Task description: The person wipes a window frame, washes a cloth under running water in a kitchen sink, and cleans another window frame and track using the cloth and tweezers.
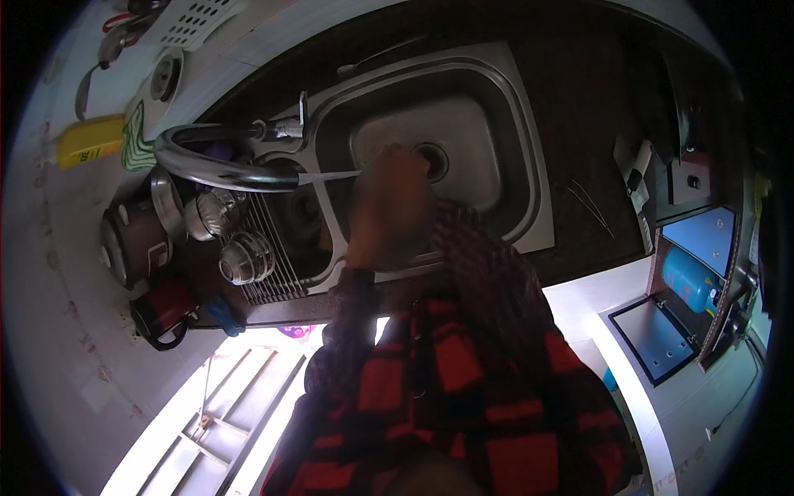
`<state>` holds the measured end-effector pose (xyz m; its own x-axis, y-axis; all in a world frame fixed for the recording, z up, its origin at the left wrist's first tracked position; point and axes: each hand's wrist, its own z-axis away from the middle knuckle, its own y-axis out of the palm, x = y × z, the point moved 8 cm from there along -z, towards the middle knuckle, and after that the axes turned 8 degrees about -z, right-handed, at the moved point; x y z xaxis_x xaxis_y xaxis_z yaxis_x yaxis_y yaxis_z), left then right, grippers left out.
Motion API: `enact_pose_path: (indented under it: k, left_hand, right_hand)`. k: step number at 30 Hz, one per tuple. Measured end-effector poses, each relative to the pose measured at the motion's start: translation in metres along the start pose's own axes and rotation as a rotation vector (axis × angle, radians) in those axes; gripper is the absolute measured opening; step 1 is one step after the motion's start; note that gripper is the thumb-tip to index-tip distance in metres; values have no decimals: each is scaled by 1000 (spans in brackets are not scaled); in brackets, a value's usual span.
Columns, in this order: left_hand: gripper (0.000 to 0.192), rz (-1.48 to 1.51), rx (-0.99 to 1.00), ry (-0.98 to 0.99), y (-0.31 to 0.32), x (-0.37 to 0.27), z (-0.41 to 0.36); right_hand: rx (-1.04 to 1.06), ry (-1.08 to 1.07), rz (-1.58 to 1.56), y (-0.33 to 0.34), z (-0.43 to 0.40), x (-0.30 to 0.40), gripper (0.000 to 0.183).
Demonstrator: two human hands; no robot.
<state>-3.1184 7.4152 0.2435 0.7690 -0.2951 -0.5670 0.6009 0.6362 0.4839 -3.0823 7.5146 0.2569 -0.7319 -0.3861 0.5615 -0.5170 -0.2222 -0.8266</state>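
Both hands are together over the stainless steel sink [539, 186], under the stream of water from the curved chrome faucet [217, 180]. My left hand [378, 204] reaches in from the left and covers much of the other. My right hand [422, 170] is mostly hidden behind it, close to the drain [436, 161]; its dark sleeve comes in from the right. The hands are blurred, so their fingers and anything between them cannot be made out.
Metal bowls [245, 257] rest on a wire rack [270, 229] over the small basin. A cooker [136, 242] and a red kettle [164, 310] stand left. A spoon [347, 69] lies behind the sink; a knife [639, 164] and thin metal tongs [592, 208] lie right.
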Motion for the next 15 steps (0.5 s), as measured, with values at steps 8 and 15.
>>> enact_pose_path:
  k: [8,15]
  left_hand:
    - [46,-968,171,316,23,-51,18]
    - [33,-286,436,224,-12,-44,-1]
  right_hand:
    - [245,-277,-513,-42,-1,63,20]
    - [57,-443,-618,-72,28,75,20]
